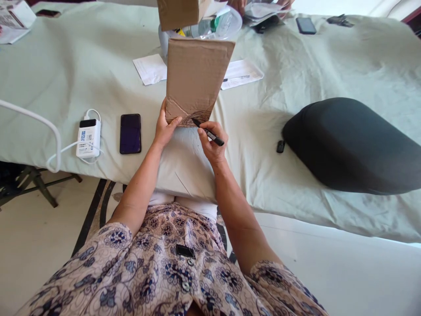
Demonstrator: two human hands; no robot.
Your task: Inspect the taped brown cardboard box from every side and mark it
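A brown cardboard box (195, 77) stands tilted on the table's near edge, in front of me. My left hand (165, 127) grips its lower left corner, thumb on the front face. My right hand (212, 142) is closed on a black marker (208, 133) whose tip touches the box's lower edge, where dark scribbled lines (194, 119) show.
A pale green cloth (82, 66) covers the table. A dark phone (130, 133) and a white power bank (88, 137) with a cable lie left. A black bag (351, 142) sits right. Papers (241, 72), another box (179, 13) and a clear container (217, 24) are behind. Another person's hands (259, 5) show at the far edge.
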